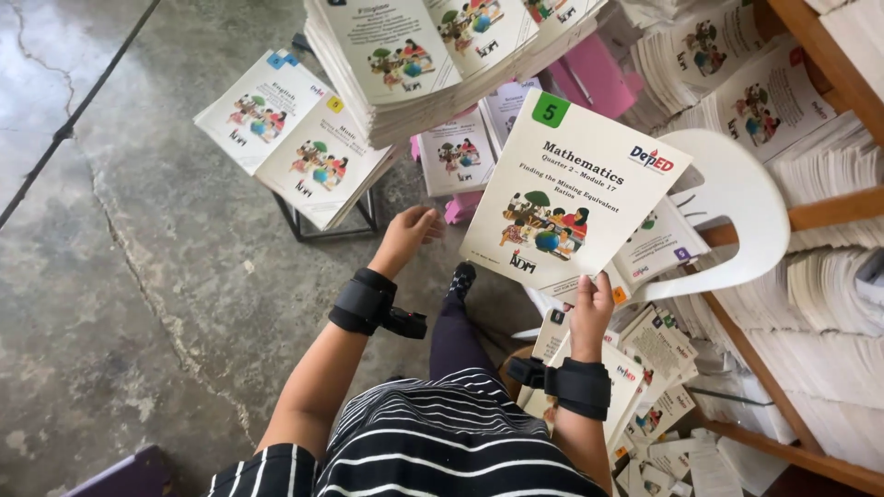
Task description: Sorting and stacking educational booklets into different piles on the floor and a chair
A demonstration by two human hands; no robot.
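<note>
One thin booklet (564, 193), centre-right of frame, is pinched at its lower edge by the right hand (589, 313), fingers clamped on it. Light and floppy, it probably bends easily; the spine edge looks the firmest hold. Left hand (407, 236) hangs empty, fingers loosely curled.

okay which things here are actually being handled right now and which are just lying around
In hand:
- right hand holds up a white booklet
- left hand reaches toward the booklets stacked ahead

Lying about:
- white plastic chair
- paper piles on the wooden shelf
- booklets on the metal stand
</note>
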